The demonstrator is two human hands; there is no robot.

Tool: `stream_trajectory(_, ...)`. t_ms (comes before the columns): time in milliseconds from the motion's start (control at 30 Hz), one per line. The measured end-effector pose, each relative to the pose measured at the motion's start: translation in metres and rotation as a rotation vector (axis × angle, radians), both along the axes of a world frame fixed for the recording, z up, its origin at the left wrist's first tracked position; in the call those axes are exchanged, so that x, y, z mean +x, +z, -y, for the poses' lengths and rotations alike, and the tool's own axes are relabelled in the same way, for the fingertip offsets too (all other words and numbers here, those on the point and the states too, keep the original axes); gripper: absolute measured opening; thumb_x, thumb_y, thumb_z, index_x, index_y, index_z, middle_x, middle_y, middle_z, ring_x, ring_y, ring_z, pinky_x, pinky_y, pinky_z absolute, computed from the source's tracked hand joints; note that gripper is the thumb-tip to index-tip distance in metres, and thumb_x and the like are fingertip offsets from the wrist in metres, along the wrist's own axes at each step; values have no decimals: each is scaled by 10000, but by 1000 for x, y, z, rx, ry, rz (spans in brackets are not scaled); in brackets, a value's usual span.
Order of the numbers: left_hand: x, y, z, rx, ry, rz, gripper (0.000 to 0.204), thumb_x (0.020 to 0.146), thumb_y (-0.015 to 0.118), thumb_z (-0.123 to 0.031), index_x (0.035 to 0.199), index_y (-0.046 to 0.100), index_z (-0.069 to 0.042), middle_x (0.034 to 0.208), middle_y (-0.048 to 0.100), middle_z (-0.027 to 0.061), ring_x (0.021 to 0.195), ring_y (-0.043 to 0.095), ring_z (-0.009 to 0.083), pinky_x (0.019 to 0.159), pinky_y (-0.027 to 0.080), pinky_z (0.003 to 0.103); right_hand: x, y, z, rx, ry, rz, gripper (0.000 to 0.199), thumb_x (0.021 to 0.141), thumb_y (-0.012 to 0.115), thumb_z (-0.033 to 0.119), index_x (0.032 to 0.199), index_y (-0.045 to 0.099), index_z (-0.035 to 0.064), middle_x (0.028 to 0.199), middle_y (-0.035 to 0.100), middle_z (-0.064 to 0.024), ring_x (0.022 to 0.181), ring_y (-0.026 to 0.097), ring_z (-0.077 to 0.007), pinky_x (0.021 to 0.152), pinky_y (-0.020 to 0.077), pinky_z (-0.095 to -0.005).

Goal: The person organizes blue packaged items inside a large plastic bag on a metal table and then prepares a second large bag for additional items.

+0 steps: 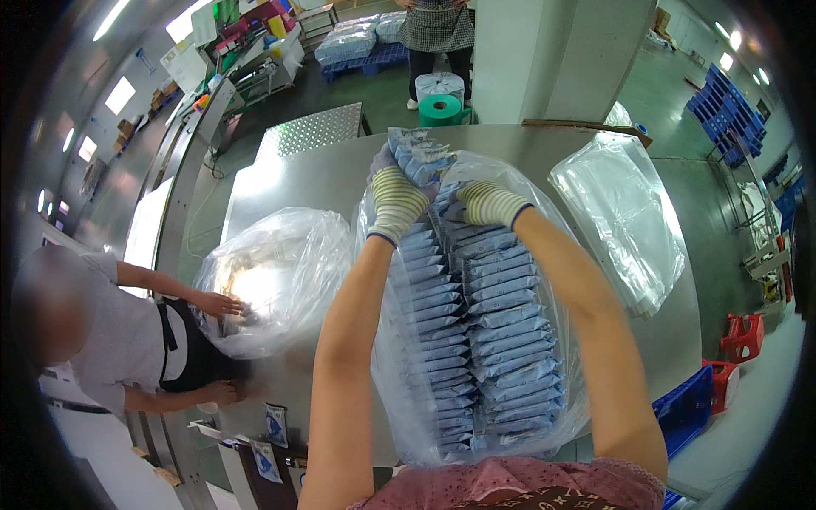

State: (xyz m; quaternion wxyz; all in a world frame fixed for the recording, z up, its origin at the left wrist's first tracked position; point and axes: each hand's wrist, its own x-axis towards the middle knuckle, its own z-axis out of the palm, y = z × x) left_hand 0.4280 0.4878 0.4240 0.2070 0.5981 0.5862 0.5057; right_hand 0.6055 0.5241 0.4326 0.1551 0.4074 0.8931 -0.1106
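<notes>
A big clear plastic bag (544, 229) lies on the steel table (314, 183), filled with two long rows of flat blue packets (506, 340). My left hand (395, 200), in a striped knit glove, grips a bunch of blue packets (416, 153) at the bag's far mouth. My right hand (486, 204), gloved the same way, presses on the packets at the far end of the right row, inside the bag's opening. Both forearms stretch out over the bag.
A co-worker at the left has one hand (219, 303) on a second clear bag (276, 272). A stack of flat empty bags (625, 217) lies at the right. Another person stands beyond the table by a green roll (444, 109). Red stools (741, 336) and blue crates (684, 404) sit at the right.
</notes>
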Motion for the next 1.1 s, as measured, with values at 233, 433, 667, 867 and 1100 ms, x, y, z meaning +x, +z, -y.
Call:
stream_trajectory(233,41,-33,2,-176,93,-510,885,565,830,-268,1315,403,-77,1290,520,178,1144,526,386,994,417,474,40,6,-22,-97,-10,-255,366,897,556,306,1077,664,7,1058,655,-231,1009,617,-370,913,469,-402)
stream_trajectory(433,52,-9,-15,-394,-277,-790,977,591,830,-402,1388,369,-75,1345,474,212,1254,460,373,1051,361,480,56,-48,-55,58,-513,-813,656,885,571,247,1450,294,62,1386,399,-236,1290,408,-337,1050,378,-398)
stream_trajectory(667,55,-25,-22,-311,-242,-791,738,757,710,-482,1325,488,-66,1306,530,208,1225,497,354,1054,352,469,44,-3,-76,394,-511,48,278,895,524,207,1095,692,112,1028,686,-183,956,667,-343,888,506,-463)
stream_trajectory(867,26,-70,-4,237,213,89,316,917,562,-246,1156,612,-45,1052,640,175,1064,575,307,943,426,423,53,70,-58,797,-384,-587,289,925,514,316,1026,667,94,920,683,-173,876,648,-360,785,511,-423)
stream_trajectory(1100,-48,-20,173,180,-76,-14,323,928,573,-174,1218,569,-32,1209,608,143,1129,562,273,977,426,378,35,93,55,675,-57,-731,313,920,570,323,1074,636,59,1004,668,-181,908,650,-349,785,502,-423)
